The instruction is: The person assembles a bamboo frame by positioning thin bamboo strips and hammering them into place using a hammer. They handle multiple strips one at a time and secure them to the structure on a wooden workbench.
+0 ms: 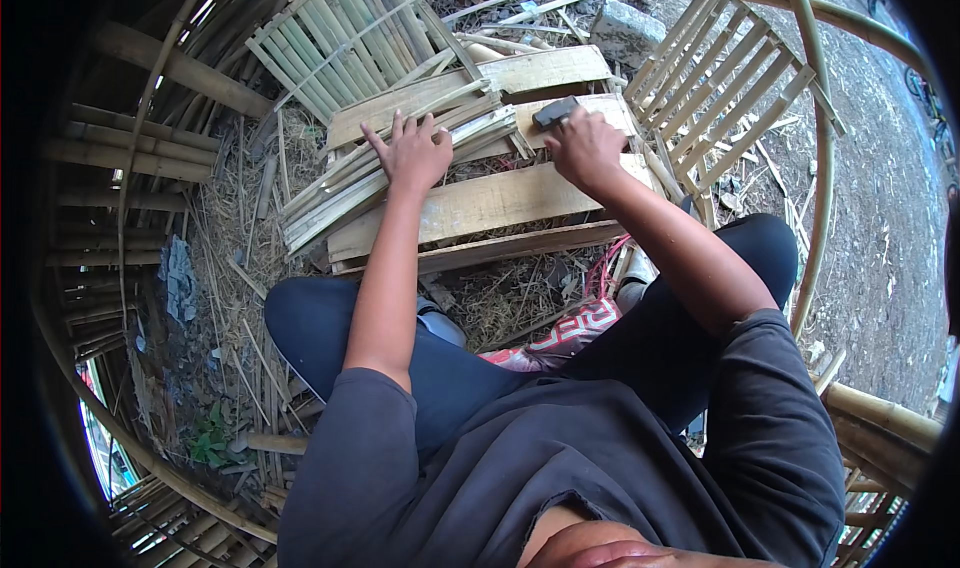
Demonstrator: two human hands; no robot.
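A bundle of thin split bamboo strips point(345, 193) lies slantwise across a low bench of wooden planks point(490, 206) in front of me. My left hand point(418, 155) is over the strips with its fingers spread, the fingertips at the bundle's upper side. Whether the thumb and forefinger pinch a strip, I cannot make out. To the right of the bundle's end, my right hand point(590, 150) is closed on a hammer point(555, 114). Its dark metal head shows beyond my fingers, above a plank; the handle is hidden by my hand.
A slatted bamboo panel point(345, 33) leans behind the bench at the left, and an open slatted frame point(725, 83) stands at the right. A concrete block point(628, 33) sits behind. Bent bamboo poles point(815, 168) arch at the right. Scraps and shavings cover the ground; a printed sack point(570, 338) lies between my legs.
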